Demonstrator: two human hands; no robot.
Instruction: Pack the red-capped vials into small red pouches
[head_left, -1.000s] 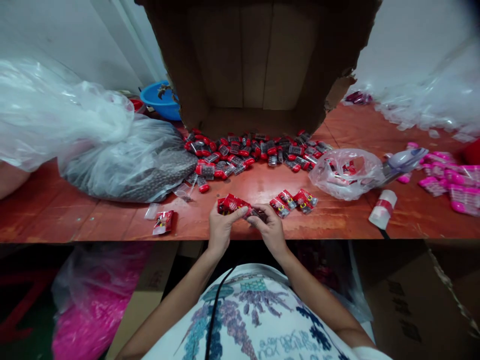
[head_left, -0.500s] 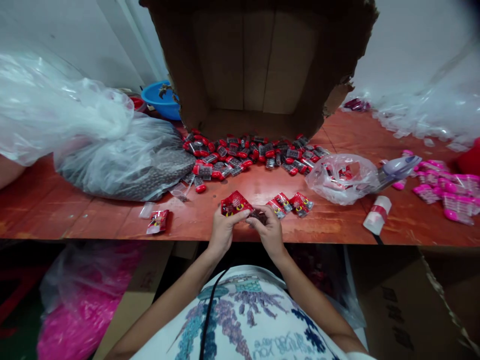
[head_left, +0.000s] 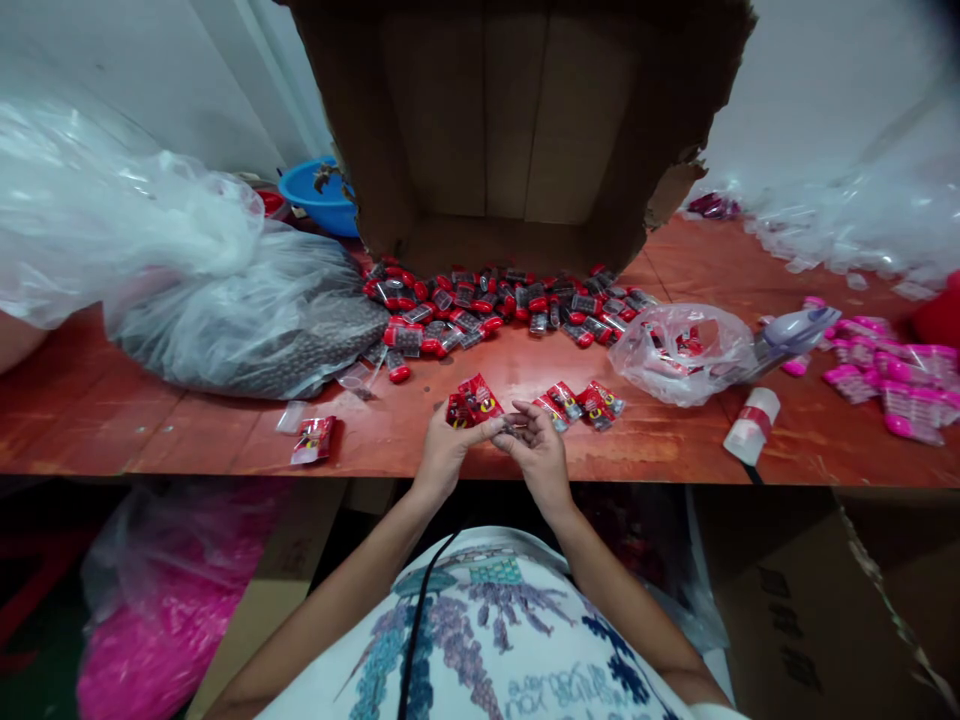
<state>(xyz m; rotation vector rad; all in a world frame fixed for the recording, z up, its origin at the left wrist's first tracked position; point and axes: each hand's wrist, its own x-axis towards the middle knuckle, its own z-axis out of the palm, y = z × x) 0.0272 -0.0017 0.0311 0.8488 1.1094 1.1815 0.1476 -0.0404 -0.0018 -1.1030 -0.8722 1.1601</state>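
Note:
Just above the table's front edge, my left hand is closed around small printed red packets, its thumb pressed across them. My right hand meets it from the other side, thumb and fingers pinched together on something small and dark that I cannot make out. The fingertips of both hands nearly touch. Beside my right hand lie several similar packets in a short row. One more red packet is on the table to the left. Behind my hands spreads a heap of small clear containers with red ends and dark contents.
A large torn cardboard box opens towards me behind the heap. Left are a full plastic bag and a blue basin. Right are a clear bag with red packets, scissors, a white roll and pink items.
The packets in my left hand have turned and now show a second one beside the first. My right hand's fingers have shifted and spread slightly at the pinch.

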